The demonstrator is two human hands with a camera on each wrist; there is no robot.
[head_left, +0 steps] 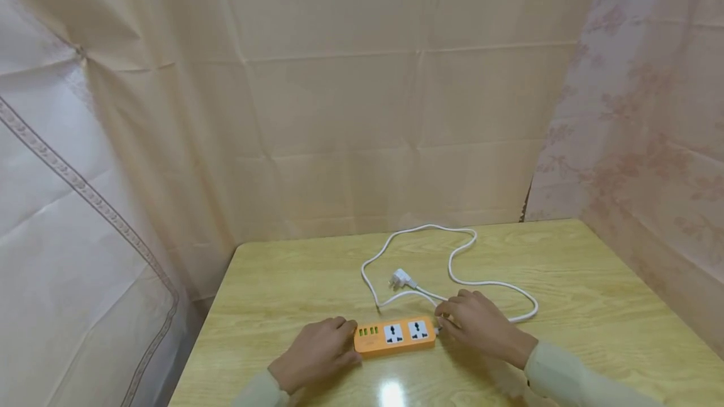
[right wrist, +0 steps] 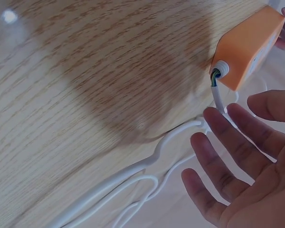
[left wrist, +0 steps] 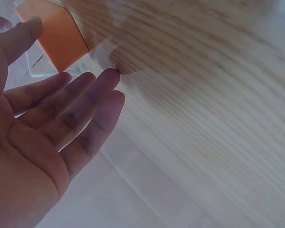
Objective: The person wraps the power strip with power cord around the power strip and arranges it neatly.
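Observation:
An orange power strip [head_left: 395, 336] with two white socket plates and several green USB ports lies across the front of the table. My left hand [head_left: 322, 350] is at its left end, thumb and fingertips at the end's edges, fingers relaxed. My right hand [head_left: 481, 325] is at the other end, fingers spread loosely by the cable [right wrist: 217, 97]. Where this white cable enters the strip, its sheath stops short and coloured inner wires [right wrist: 213, 76] show below a white threaded collar [right wrist: 222, 68]. The white plug [head_left: 400, 278] lies behind the strip.
The white cord [head_left: 367, 275] loops over the back half of the wood-grain table [head_left: 271, 281] and bends round on the right. Beige cloth [head_left: 339, 112] hangs behind, with patterned cloth [head_left: 650, 112] at the right. Glare shows near the front edge.

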